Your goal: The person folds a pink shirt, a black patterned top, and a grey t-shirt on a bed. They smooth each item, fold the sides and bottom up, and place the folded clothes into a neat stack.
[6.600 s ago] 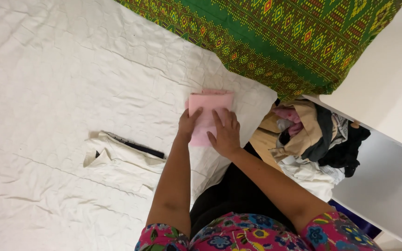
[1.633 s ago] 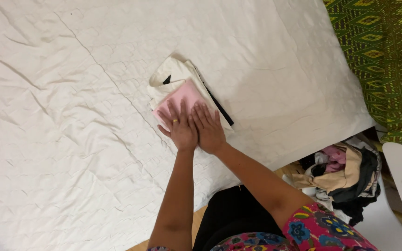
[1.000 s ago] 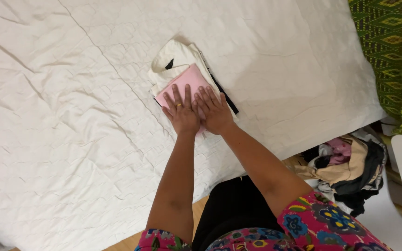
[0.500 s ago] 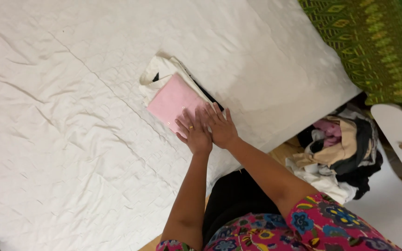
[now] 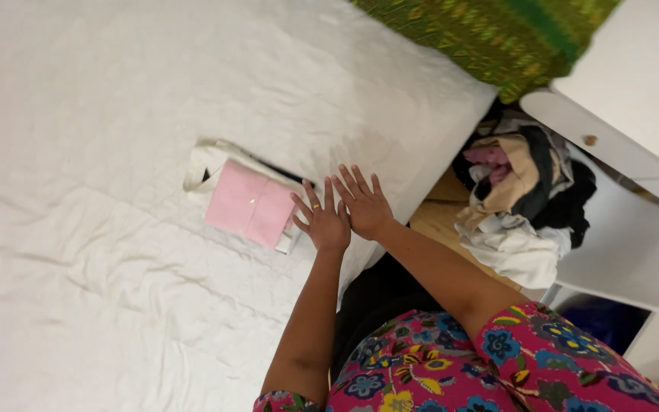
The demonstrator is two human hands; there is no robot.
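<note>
Head view: folded pink cloth square atop cream garment, just left of left hand; right hand farther; both flat, fingers spread, empty.

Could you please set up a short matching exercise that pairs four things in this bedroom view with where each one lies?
Things:
1. pink folded cloth
2. green patterned fabric
3. heap of clothes
4. left hand

Places:
A. at the top edge of the bed
B. on the floor beside the bed
C. on the cream garment
D. flat on the white sheet, next to the right hand

Pairs: 1-C, 2-A, 3-B, 4-D
</note>
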